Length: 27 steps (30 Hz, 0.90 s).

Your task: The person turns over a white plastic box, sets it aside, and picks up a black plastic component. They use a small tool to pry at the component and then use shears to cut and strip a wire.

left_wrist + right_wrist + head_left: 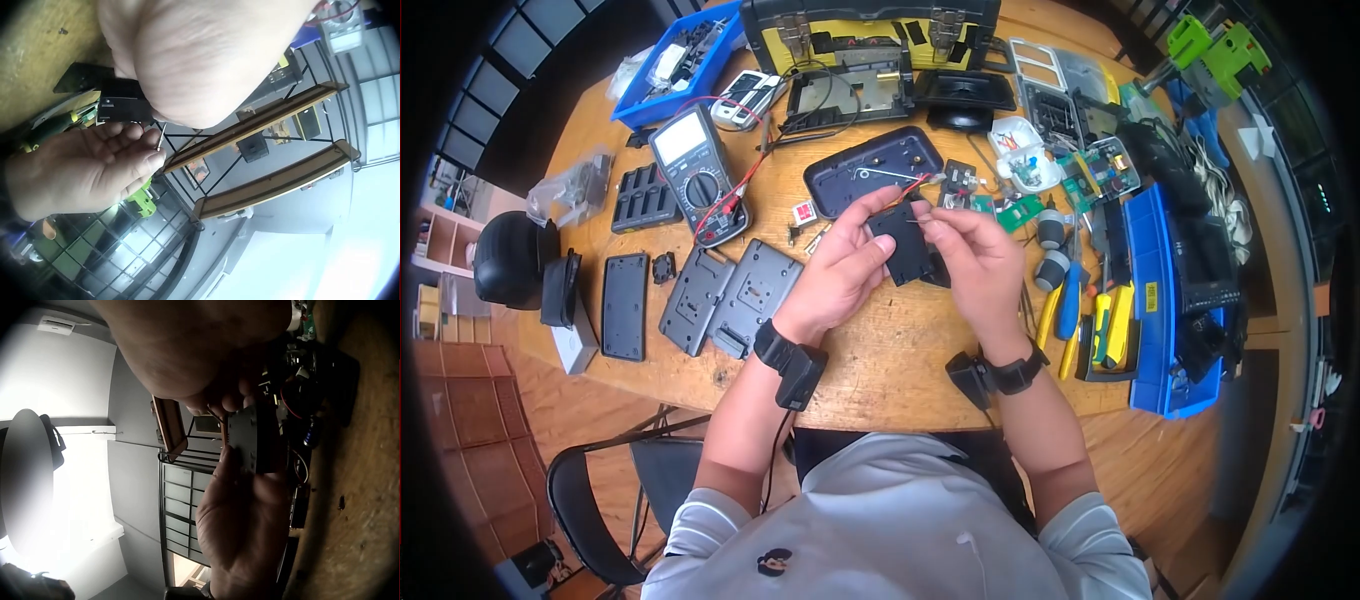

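Note:
A flat black plastic case (903, 250) is held up over the table by the left hand (840, 265), thumb on its face and fingers behind. From the other side the right hand (980, 265) pinches a thin metal piece (163, 134) between thumb and index finger, close to the case's upper edge. Its exact kind cannot be told. In the right wrist view the case (247, 437) stands on edge between the two hands. Red wires (917, 187) show just above it. Behind lies a dark plastic housing shell (825, 180).
At left are a multimeter (700, 180) with red leads, black plates (752, 290) and a battery holder (643, 198). A toolbox (870, 25) stands behind. On the right lie green circuit boards (1020, 213), a blue screwdriver (1070, 305), yellow-handled tools (1115, 330) and a blue bin (1157, 300).

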Tool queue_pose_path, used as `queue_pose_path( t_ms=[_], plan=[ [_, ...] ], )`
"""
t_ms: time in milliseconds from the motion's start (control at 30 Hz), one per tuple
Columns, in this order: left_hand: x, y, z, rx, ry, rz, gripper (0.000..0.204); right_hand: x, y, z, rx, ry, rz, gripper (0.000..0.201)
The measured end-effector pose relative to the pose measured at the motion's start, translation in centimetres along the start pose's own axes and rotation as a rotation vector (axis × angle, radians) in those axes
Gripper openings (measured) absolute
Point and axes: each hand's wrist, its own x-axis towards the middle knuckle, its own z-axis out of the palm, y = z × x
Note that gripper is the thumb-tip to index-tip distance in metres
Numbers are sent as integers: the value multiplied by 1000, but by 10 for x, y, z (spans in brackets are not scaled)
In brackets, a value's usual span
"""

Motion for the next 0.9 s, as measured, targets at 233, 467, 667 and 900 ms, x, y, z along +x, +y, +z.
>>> queue_pose_path(
  t_ms=[233,467,667,900],
  plan=[
    [1,-4,-1,223,11,87,63,-1,-3,1,-23,40,-33,13],
    [-2,-13,-1,261,64,198,72,-1,2,-1,-52,60,17,14],
    [-2,-6,-7,932,124,449,72,-1,-2,-1,-64,-21,127,26],
    [-3,-3,3,1206,49,585,67,2,-2,-3,117,5,416,50]
  ],
)
